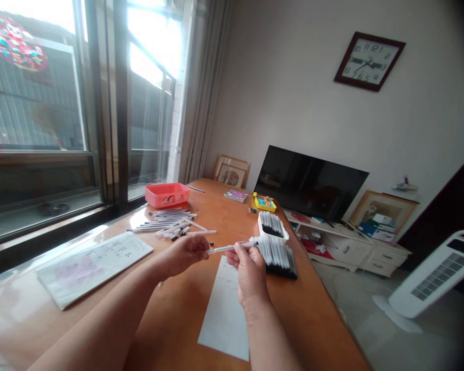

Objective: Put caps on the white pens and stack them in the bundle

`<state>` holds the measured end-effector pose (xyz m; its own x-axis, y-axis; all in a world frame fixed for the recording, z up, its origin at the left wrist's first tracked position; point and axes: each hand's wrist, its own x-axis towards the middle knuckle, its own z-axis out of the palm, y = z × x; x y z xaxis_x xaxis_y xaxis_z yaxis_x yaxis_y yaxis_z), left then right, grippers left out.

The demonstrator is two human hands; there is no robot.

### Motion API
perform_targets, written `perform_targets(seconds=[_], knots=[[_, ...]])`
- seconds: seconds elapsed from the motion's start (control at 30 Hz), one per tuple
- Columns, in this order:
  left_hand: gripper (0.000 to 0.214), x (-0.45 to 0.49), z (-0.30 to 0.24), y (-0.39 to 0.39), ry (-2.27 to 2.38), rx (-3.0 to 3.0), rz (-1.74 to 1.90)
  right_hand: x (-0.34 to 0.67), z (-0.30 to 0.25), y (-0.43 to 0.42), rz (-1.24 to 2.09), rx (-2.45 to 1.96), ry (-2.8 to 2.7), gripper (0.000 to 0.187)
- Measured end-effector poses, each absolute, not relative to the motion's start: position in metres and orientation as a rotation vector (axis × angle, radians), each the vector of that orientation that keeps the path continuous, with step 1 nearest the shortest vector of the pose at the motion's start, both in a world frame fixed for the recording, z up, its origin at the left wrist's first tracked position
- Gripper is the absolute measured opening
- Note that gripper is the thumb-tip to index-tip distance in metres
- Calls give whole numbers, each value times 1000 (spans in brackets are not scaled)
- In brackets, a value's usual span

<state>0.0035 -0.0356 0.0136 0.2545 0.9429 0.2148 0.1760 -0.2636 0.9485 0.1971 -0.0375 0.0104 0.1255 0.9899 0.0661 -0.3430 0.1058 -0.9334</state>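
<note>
Above the table, a slim white-and-clear pen (225,248) lies level between my two hands. My left hand (187,252) pinches its left end; my right hand (250,265) has thumb and fingers closed around its right part. Beneath them rests a sheet of paper (222,319) with faint writing. Just right of my right hand is a thick row of clear pens with black ends (280,260). Behind that row a white container (284,234) holds more such pens. Beyond my left hand, loose pens and pen parts (164,221) lie scattered.
A red plastic basket (166,196) stands by the window. At the left lies a notebook (96,263). Farther back are a small colourful booklet (235,195) and a yellow box (265,202). The wooden table's right edge (332,301) drops to the floor, where a white fan heater (433,278) stands.
</note>
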Motion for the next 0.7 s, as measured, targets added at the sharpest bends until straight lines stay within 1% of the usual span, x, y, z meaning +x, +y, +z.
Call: perform_targets(seconds=[0.3,0.53,0.7], knots=[[25,8,10,-33,1012,1569,1110,195,11,-39,1226,-942,-951,33],[34,9,16,-40,997,1306,1145,197,13,-41,1251,-912,-923,36],[35,11,19,-42,825,1128,1207,196,16,-45,1311,-807,-938,29]])
